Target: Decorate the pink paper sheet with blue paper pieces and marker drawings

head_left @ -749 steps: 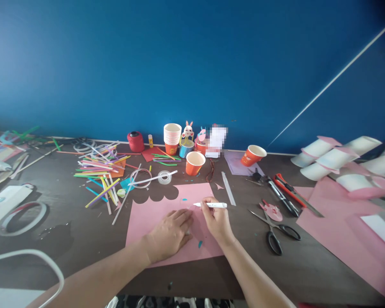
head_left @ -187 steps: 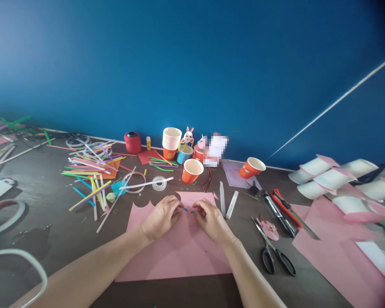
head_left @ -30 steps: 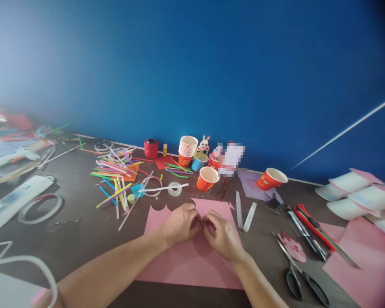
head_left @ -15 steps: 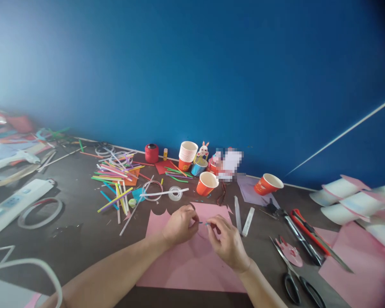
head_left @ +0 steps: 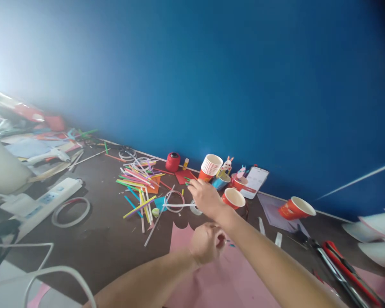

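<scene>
"Where's the pink paper [head_left: 240,273]?"

"On the table [head_left: 122,252], partly hidden under the left hand [head_left: 208,243] and the right forearm. Blue scraps [head_left: 231,245] lie on it, just right of the left hand."

"How is that hand held?"

"Curled in above the paper, fingers bent. Its tips are out of sight, so I can't tell whether they pinch anything."

"And the right hand [head_left: 205,196]?"

"Out past the left one, its arm crossing over the paper. The fingers are extended and point down at the green straws [head_left: 188,179]. Whether they touch or pinch one, I can't tell."

"What's close to it?"

"The tape [head_left: 196,208], half covered by that hand, with a white strip [head_left: 179,205] running left from it. A red sheet [head_left: 180,176] lies just beyond the fingertips. The cup stack [head_left: 211,167] stands beyond the knuckles, an orange cup [head_left: 233,198] just beyond the wrist."

"Further off?"

"Left of both hands, a heap of coloured straws [head_left: 141,179], then the power strip [head_left: 53,199]. Beyond the fingertips, a red spool [head_left: 173,162] and a glue stick [head_left: 185,164]. Right of the hand, past the orange cup, a phone [head_left: 256,180] leans; right of the forearm lies the cutter [head_left: 349,269]."
</scene>
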{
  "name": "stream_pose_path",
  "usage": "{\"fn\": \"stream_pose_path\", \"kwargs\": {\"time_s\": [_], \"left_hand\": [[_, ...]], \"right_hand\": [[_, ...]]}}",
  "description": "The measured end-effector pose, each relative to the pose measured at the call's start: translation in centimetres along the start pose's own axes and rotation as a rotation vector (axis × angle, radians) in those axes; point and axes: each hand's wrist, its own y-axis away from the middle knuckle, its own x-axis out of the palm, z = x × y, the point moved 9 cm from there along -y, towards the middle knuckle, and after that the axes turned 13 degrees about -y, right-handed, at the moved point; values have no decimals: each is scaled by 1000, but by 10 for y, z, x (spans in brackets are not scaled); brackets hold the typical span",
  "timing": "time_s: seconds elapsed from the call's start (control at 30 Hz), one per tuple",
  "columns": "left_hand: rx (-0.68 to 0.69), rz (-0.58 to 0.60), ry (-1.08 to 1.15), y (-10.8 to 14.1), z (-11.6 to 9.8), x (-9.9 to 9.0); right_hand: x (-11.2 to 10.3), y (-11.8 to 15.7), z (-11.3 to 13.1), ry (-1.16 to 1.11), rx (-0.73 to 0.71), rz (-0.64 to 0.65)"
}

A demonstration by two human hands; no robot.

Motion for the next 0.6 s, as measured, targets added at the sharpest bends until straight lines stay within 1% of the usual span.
{"fn": "stream_pose_path", "kwargs": {"time_s": [0.1, 0.2, 0.27, 0.37, 0.47, 0.6], "left_hand": [[-9, 1, 47, -1, 2, 0], [-11, -1, 60, -2, 3, 0], [-11, 0, 62, -2, 4, 1], [-25, 14, 46, -3, 7, 6], [-37, 23, 60, -5, 8, 10], [-63, 28, 141, -5, 11, 10]], "right_hand": [[26, -51, -21, 186, 5, 43], [40, -80, -41, 218, 23, 42], [44, -90, -53, 224, 33, 38], [46, -96, -65, 227, 36, 38], [49, -100, -69, 224, 28, 32], [57, -108, -68, 210, 39, 14]]}}
